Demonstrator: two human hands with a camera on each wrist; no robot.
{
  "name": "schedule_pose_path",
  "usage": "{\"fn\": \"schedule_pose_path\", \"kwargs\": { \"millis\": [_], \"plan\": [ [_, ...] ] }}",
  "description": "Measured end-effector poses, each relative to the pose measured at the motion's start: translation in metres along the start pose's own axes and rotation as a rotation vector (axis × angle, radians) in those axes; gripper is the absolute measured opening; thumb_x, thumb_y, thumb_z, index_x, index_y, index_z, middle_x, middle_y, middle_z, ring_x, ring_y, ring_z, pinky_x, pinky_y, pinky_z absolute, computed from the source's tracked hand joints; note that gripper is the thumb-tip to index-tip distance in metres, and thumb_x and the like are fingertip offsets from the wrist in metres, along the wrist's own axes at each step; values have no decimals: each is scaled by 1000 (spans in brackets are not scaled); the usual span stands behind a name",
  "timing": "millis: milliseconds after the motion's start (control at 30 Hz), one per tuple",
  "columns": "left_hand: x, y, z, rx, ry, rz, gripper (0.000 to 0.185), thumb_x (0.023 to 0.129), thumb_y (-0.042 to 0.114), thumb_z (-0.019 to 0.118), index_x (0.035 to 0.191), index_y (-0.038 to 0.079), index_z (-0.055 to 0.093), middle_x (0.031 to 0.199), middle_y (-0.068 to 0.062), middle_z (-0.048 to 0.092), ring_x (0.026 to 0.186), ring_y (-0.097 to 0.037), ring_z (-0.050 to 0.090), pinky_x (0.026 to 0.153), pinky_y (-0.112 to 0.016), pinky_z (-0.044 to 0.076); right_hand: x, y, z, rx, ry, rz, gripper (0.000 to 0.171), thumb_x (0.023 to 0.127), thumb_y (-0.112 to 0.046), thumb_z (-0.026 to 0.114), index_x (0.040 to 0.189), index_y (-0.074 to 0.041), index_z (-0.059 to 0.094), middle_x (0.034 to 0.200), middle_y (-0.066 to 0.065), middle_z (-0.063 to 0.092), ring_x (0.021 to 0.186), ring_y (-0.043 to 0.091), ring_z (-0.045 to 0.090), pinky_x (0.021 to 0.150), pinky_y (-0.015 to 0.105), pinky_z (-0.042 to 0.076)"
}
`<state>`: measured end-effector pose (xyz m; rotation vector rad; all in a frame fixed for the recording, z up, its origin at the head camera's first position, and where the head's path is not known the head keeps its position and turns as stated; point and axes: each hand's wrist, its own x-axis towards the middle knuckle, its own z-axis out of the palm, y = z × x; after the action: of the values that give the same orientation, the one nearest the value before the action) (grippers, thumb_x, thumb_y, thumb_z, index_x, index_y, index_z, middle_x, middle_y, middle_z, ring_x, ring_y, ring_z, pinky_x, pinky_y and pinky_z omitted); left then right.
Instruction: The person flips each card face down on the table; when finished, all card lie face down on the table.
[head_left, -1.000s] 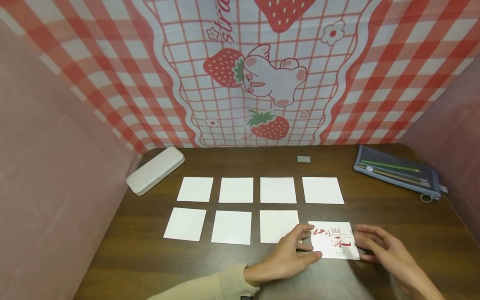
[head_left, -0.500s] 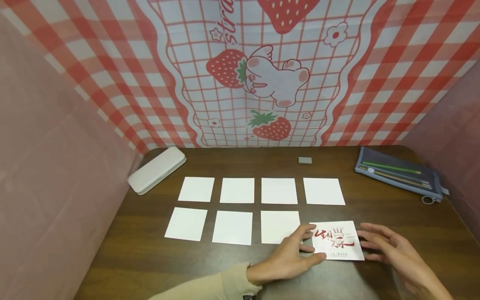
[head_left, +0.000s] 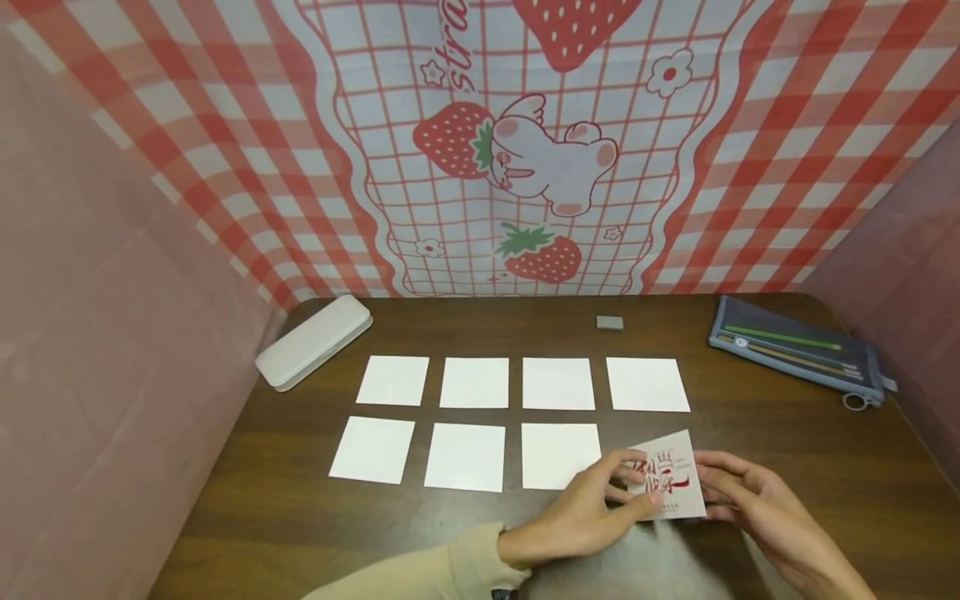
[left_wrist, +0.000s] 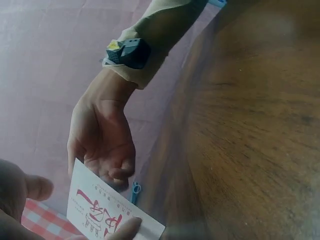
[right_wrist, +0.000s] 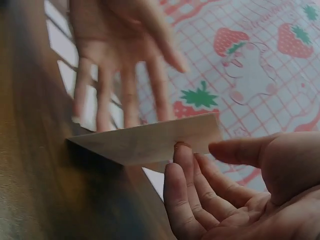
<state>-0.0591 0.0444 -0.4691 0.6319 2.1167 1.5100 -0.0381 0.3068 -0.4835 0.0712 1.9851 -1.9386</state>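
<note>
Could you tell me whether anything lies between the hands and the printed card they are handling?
Nothing visible does. The printed card is tilted up off the table; the right hand has fingers under its right edge, and the left hand touches its left edge. The nearest blank card lies apart, to the left.

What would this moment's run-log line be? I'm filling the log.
left hand: touches card | right hand: lifts white square card with red lettering, tilted off dark wooden table | seven blank white cards flat
</note>
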Motion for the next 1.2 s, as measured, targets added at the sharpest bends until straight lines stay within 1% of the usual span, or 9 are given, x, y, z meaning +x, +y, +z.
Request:
{"fn": "schedule_pose_path", "kwargs": {
  "millis": [100,200,333,533,733,800,900,1067,1200],
  "plan": [
    [3,0,0,-66,2,5,45,105,32,62,145,12,53,131,-11,69,99,0,69,86,-14,56,3,0,12,-90,15,18,29,111,-14,48,137,-14,61,113,-15,75,98,7,73,81,30,64],
    [5,1,1,-177,1,20,42,106,29,60,143,8,55,128,-12,69,95,1,70,81,-16,60,3,-3,24,-184,39,45,46,110,-20,53,148,6,47,128,0,71,101,4,71,81,32,65],
    [8,2,1,-289,26,51,39,106,24,61,139,2,57,125,-16,71,91,1,73,77,-17,62,4,-7,36,-264,105,68,56,108,-25,58,152,5,42,144,26,57,101,-1,68,81,31,65],
    [8,1,-1,-386,56,58,38,101,12,65,137,0,57,122,-19,71,85,3,71,78,-17,61,4,-11,38,-359,195,124,68,105,-33,64,155,2,36,149,32,51,98,-4,65,79,26,63],
    [9,-1,-5,-391,87,60,52,95,3,70,144,6,53,117,-21,71,78,3,70,73,-17,61,5,-11,29,-474,246,134,74,100,-38,70,155,2,39,141,31,57,109,21,71,75,23,60],
    [9,-3,-6,-379,103,58,56,93,0,72,145,7,52,114,-20,70,76,0,71,69,-18,61,7,-10,25,-533,265,113,73,98,-38,73,152,1,44,137,29,61,107,24,72,72,22,58],
    [11,-6,-9,-342,120,57,59,91,-4,73,146,5,51,109,-22,70,73,-7,74,64,-17,60,10,-8,19,-621,297,64,68,95,-36,77,147,0,51,126,25,68,95,11,72,70,20,55],
    [17,-14,-12,-254,144,65,60,89,-7,73,145,-1,51,104,-26,70,71,-24,78,56,-16,57,15,-7,10,-724,347,-13,61,91,-31,83,138,0,60,113,18,74,80,-12,60,67,18,52],
    [22,-19,-14,-166,126,39,61,90,-4,75,146,-4,50,103,-21,73,67,-13,77,58,-15,58,17,-6,7,-770,381,-41,58,88,-29,86,133,-1,63,108,15,75,76,-14,58,67,18,48]
  ]
}}
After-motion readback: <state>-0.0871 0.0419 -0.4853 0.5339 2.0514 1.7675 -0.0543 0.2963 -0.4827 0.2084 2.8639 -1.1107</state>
